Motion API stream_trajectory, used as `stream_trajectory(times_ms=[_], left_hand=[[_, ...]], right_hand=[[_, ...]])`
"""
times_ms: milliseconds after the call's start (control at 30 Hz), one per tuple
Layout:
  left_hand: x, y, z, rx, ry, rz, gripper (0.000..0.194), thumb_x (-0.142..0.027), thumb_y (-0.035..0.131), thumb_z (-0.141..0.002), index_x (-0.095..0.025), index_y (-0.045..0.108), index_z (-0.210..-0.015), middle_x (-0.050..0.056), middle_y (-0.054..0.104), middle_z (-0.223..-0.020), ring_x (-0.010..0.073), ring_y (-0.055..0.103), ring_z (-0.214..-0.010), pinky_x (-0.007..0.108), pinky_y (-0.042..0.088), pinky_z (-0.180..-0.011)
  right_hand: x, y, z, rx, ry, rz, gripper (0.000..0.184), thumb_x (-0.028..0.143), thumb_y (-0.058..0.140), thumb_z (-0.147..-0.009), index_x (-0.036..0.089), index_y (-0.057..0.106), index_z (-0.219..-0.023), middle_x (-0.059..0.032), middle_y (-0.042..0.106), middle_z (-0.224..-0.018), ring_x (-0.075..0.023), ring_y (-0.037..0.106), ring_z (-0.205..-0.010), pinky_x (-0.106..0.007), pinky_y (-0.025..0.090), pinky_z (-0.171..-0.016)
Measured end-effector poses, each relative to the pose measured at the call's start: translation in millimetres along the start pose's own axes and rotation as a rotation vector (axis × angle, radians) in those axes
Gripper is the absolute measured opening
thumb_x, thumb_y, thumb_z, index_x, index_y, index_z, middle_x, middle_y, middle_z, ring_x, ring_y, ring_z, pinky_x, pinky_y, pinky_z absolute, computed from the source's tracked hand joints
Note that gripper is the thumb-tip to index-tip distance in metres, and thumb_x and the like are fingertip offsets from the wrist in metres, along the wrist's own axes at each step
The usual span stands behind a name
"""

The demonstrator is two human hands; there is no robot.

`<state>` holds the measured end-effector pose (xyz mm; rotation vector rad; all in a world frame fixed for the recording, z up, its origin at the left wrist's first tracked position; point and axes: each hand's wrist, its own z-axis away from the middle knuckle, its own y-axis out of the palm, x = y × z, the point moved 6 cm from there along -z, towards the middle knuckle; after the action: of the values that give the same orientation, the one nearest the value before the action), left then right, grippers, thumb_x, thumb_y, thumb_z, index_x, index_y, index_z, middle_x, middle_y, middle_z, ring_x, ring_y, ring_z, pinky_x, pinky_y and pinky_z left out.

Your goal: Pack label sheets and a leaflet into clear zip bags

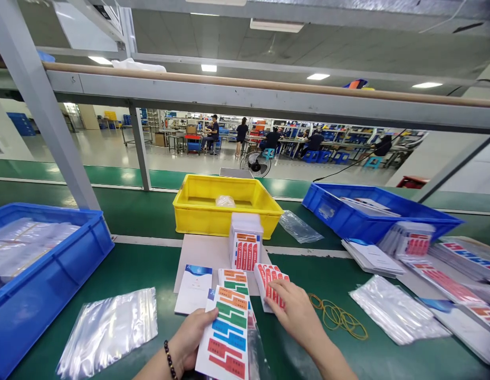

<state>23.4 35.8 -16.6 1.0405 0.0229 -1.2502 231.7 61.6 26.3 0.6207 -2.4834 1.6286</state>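
Note:
My left hand [195,336], with a beaded bracelet at the wrist, grips a white sticker sheet [224,332] printed with orange, green, blue and red shapes. A blue-topped paper edge and a clear plastic bag [256,348] show behind that sheet. My right hand [292,309] has its fingers curled on a stack of red-and-white cards [266,277]; the thumb side is partly hidden. Between the hands lies a pile of similar coloured sticker sheets [236,276]. To its left is a stack of white booklets [194,287] with blue tops. A taller red-and-white card stack [245,245] stands behind.
A yellow bin [205,221] stands at the back middle, blue bins [78,253] at left and at right [347,224]. Clear plastic bags [110,330] lie front left, others [395,311] right. Rubber bands [343,319] lie beside my right forearm. A metal frame [268,100] crosses above the bench.

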Motion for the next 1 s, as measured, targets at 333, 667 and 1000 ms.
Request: stream_trajectory(times_ms=[333,667,1000], left_hand=[[4.1,-6.4,-8.8,-0.016,-0.017,0.120,0.026,-0.025,0.051,-0.079,-0.003,0.058,-0.091,0.015,0.071,-0.074,0.0263,0.068,-0.070,0.037,0.050,-0.074],[-2.6,-7.0,-14.6,0.045,0.196,0.112,0.034,-0.038,0.059,-0.075,-0.006,0.061,-0.086,0.016,0.070,-0.077,0.0278,0.067,-0.076,0.039,0.048,-0.076],[-12.6,0.0,-5.2,0.183,0.341,-0.017,0.036,-0.031,0.074,-0.062,-0.006,0.064,-0.086,0.015,0.070,-0.082,0.0284,0.064,-0.084,0.040,0.045,-0.083]], right_hand=[[-27.6,5.4,19.6,-0.093,-0.311,0.288,0.034,0.010,0.033,-0.082,0.018,0.066,-0.085,-0.0082,0.070,-0.085,-0.0195,0.065,-0.076,-0.036,0.048,-0.076],[123.7,-16.1,20.3,-0.249,-0.649,0.007,0.028,0.010,0.041,-0.081,0.016,0.061,-0.099,-0.0103,0.068,-0.086,-0.0228,0.060,-0.075,-0.037,0.047,-0.063],[142.9,9.0,26.5,-0.114,-0.677,-0.123,0.019,0.016,0.041,-0.082,0.017,0.059,-0.076,-0.0048,0.060,-0.064,-0.0182,0.050,-0.060,-0.032,0.038,-0.056]])
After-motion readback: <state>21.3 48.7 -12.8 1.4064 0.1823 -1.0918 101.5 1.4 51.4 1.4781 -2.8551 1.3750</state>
